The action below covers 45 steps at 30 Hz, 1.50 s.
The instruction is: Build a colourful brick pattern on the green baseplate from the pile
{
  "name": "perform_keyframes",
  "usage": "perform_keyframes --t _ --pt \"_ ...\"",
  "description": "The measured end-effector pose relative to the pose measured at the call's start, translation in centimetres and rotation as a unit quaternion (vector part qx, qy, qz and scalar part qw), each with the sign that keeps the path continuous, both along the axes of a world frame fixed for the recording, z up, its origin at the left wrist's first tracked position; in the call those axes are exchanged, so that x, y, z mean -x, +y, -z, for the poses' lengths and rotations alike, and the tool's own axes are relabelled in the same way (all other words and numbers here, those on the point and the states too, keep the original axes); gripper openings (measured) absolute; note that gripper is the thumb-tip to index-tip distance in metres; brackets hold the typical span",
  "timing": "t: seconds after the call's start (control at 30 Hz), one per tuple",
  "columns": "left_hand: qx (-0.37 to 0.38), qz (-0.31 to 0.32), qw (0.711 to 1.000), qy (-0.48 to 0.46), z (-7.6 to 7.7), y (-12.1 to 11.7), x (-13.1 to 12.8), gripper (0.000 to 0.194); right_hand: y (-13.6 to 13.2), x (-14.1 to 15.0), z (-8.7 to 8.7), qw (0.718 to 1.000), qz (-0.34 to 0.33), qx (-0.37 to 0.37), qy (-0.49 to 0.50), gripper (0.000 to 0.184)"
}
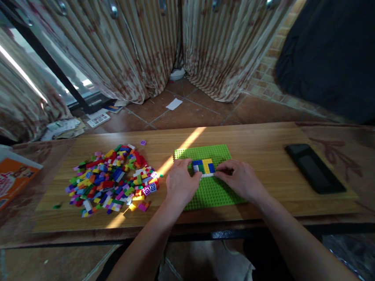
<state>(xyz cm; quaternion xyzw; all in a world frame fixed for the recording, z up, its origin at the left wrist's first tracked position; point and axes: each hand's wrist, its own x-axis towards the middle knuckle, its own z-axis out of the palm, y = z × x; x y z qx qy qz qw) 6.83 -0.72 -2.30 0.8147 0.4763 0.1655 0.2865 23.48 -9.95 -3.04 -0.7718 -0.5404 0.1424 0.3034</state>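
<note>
A green studded baseplate [209, 196] lies on the wooden tabletop in front of me. On it sits a small block of blue, yellow, green and white toy bricks [206, 165]. A thin white brick [208, 175] runs along the block's near edge. My left hand [183, 179] is closed at the left side, its thumb on the left end of the white brick. From the right, my right hand [239, 177] pinches at the white brick's other end, thumb and forefinger close together. The fingers partly hide both ends.
A heap of mixed toy bricks [111, 178] spreads over the left of the wooden tabletop [261, 146]. One purple brick [143, 142] lies apart behind it. A black phone [314, 168] rests at the right. A plastic box with an orange label [5, 180] stands far left.
</note>
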Motion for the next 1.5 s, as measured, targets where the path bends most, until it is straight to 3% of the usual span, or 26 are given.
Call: perform_keyframes --t 0.5,0.97,1.07,1.23,1.5 --pt "0.033 -0.033 0.999 0.006 -0.4 -0.2 -0.7 0.043 0.4 0.3 -0.7 0.998 0.02 0.046 0.026 0.008" --pt "0.023 -0.012 0.999 0.023 -0.5 -0.2 -0.6 0.042 0.5 -0.3 -0.7 0.996 0.001 0.047 0.08 0.013" --pt "0.02 0.005 1.0 0.009 -0.3 -0.1 -0.3 0.044 0.6 -1.1 -0.2 0.989 0.03 0.033 0.144 0.023" --pt "0.053 0.005 0.997 -0.063 -0.1 0.9 0.6 0.038 0.8 -1.8 0.5 0.966 0.128 -0.064 0.215 0.035" --pt "0.051 -0.052 0.983 -0.167 -0.2 2.7 1.8 0.026 0.9 -0.2 -1.1 0.965 0.189 -0.112 0.146 0.034"
